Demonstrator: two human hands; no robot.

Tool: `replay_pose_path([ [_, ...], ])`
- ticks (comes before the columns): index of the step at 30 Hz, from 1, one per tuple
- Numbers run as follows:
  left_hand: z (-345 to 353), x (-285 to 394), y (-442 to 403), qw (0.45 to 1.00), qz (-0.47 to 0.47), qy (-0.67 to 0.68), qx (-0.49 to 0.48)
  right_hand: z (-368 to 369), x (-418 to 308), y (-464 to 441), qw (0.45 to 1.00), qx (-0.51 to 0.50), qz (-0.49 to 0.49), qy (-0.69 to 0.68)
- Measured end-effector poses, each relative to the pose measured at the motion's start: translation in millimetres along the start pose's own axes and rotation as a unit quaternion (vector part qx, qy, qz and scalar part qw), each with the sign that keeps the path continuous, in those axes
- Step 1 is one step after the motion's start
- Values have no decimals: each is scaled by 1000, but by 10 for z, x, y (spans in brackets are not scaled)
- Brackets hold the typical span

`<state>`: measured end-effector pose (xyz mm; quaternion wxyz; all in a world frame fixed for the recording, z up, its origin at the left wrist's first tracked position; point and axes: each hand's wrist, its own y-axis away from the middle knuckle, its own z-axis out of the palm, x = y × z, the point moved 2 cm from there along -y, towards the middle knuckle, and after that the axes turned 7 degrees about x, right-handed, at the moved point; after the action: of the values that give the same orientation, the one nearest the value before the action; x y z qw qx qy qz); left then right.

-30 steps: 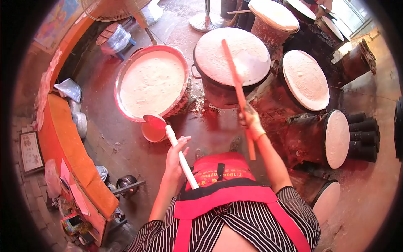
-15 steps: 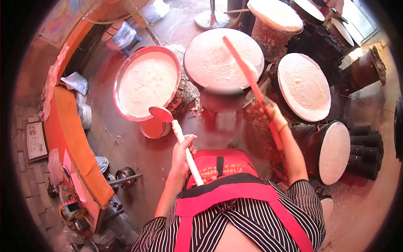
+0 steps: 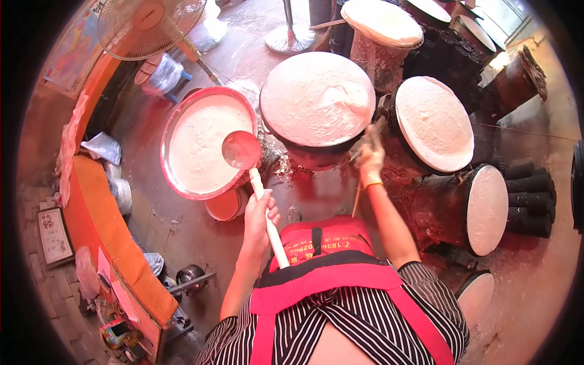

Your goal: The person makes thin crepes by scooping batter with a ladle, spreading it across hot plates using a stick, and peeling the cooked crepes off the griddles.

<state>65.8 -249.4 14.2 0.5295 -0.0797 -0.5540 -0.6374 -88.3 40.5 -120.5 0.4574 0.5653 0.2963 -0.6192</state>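
My left hand (image 3: 260, 213) is wrapped round the white handle of a ladle (image 3: 241, 150), whose bowl is over the near right part of a wide red-rimmed basin (image 3: 210, 143) of pale batter. My right hand (image 3: 370, 159) is closed on a wooden stick, seen nearly end-on and blurred, by the near right edge of a round griddle. A pale layer (image 3: 317, 100) covers that griddle, with ripples on its right side. A small red bucket (image 3: 224, 205) stands below the basin.
More round griddles with pale tops stand to the right, one (image 3: 435, 125) close by and another (image 3: 486, 210) nearer me. A fan (image 3: 149, 24) is at the upper left. An orange counter (image 3: 109, 225) curves along the left, and dark cylinders (image 3: 529, 201) lie at the far right.
The ladle's bowl has risen from the basin's near edge to over the batter. My right hand has moved left, and the stick no longer lies across the griddle.
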Motion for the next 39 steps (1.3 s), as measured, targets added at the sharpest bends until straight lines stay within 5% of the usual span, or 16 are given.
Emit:
replay_pose_path([
  [5,134,105,-218,999,-7,-32,-43,608,-9,364,978,-160,114,62],
  [8,204,251,-162,995,-36,-60,-66,303,-195,390,999,11,45,3],
  [16,139,213,-296,990,-103,-75,-65,419,-112,341,994,-14,111,16],
  [18,122,182,-417,987,-61,-121,-84,193,60,-71,994,56,96,-20],
  [20,153,217,-507,985,-108,-109,-78,42,164,-120,997,-18,69,-2],
  [24,280,228,-1146,982,-44,-153,-99,-205,70,580,986,-105,70,106],
  [30,875,-71,-2103,960,40,-275,-38,-232,117,933,994,44,98,-2],
  [33,1216,-391,-2024,980,13,-196,31,103,197,1106,989,-34,141,5],
  [35,1307,-722,-2340,992,-23,-125,-10,218,83,1166,965,-81,243,-53],
  [36,1077,-561,-2543,987,-65,-60,-136,228,71,1107,957,-60,284,-14],
  [37,1072,-196,-2191,934,-201,166,-246,189,-83,1032,958,-87,273,6],
  [38,1066,198,-1792,813,-369,330,-307,140,-294,950,964,-88,249,17],
  [39,993,461,-1438,826,-380,307,-282,88,-525,865,970,-87,227,27],
])
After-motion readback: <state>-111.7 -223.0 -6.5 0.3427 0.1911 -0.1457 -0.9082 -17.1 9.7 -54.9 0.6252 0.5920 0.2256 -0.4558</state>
